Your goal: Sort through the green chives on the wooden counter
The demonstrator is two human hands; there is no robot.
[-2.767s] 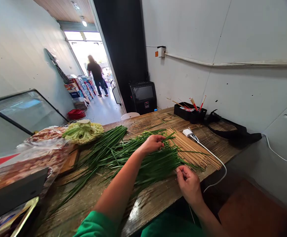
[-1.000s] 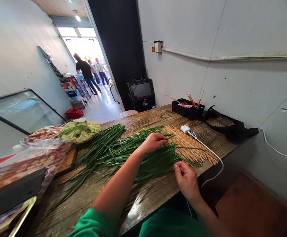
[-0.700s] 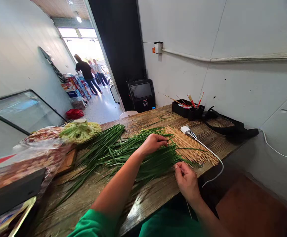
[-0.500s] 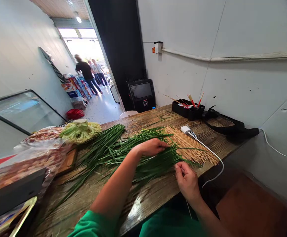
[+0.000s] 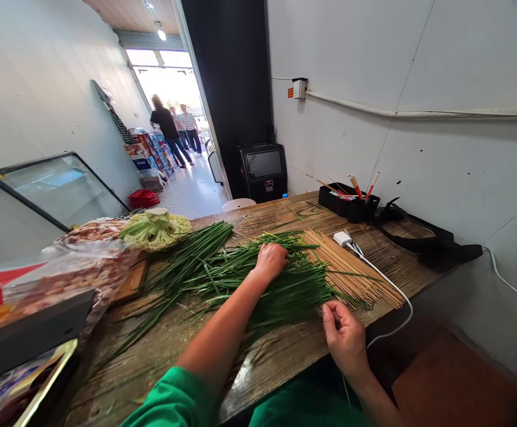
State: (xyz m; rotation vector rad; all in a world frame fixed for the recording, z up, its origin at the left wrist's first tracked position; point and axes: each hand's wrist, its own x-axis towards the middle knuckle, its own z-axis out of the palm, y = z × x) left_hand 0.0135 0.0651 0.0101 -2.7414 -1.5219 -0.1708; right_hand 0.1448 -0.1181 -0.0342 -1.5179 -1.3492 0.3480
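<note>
A pile of green garlic chives (image 5: 213,273) lies across the wooden table (image 5: 280,356). My left hand (image 5: 271,261) is on the pile, its fingers curled down among the chives and their tips hidden. At the table's front edge, my right hand (image 5: 345,332) is closed with thumb and forefinger pinched together. A thin stick, looking like a bamboo skewer (image 5: 346,391), pokes out below it. Just left of this hand, cut ends of a chive bundle (image 5: 294,293) come close to the fingertips. Many bamboo skewers (image 5: 351,267) lie side by side beyond my right hand.
A cauliflower (image 5: 155,228) and bagged meat (image 5: 75,279) stand at the left. A white charger (image 5: 342,238) with its cable lies by the skewers. Behind are a black holder (image 5: 333,200) and a black strap (image 5: 436,240). Several people (image 5: 169,127) stand near the doorway.
My left hand has drawn back leftward from the right end of the chives onto the pile. My right hand keeps its pinch near the table edge. The view has shifted slightly.
</note>
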